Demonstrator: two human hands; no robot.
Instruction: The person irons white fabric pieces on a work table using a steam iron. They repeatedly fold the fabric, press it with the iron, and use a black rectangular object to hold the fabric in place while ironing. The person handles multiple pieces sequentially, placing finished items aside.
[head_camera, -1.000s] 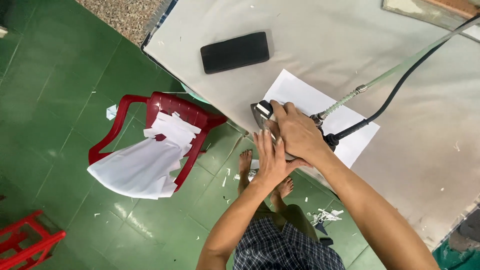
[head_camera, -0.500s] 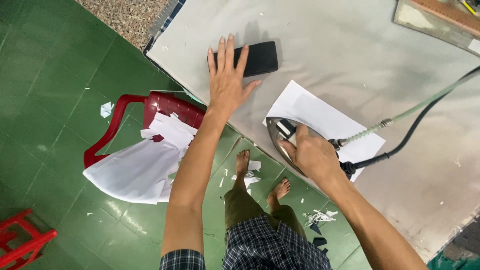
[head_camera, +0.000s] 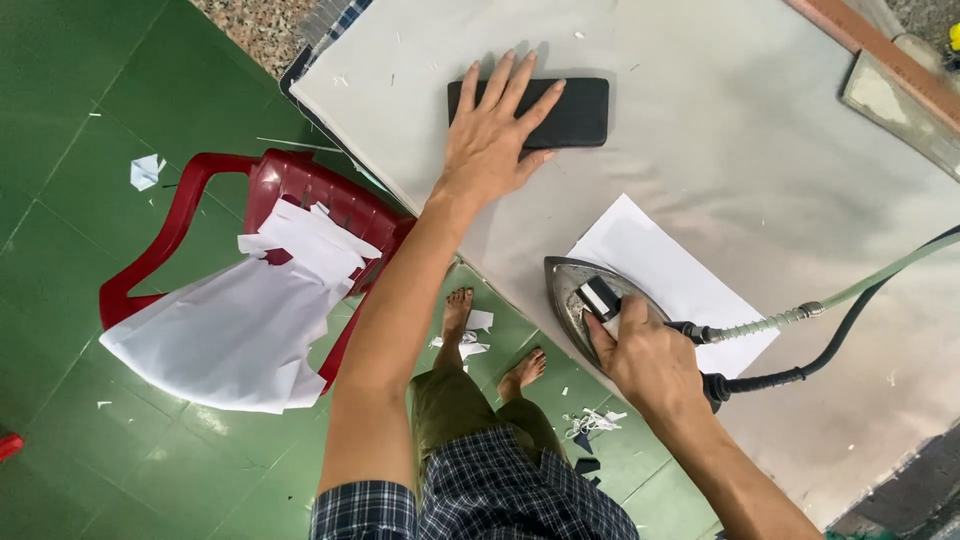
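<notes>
On the padded table (head_camera: 700, 120), left hand (head_camera: 495, 140) lies flat, fingers spread, steadying the black block (head_camera: 580, 110); right hand (head_camera: 650, 360) grips the iron (head_camera: 580, 295) over white fabric (head_camera: 680, 280).

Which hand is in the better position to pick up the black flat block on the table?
Left. The left hand already lies with its fingers spread on the black block. The right hand grips the iron at the table edge, apart from the block.

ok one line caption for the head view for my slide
Right hand grips an iron on white fabric; left hand rests on a black pad.
</notes>
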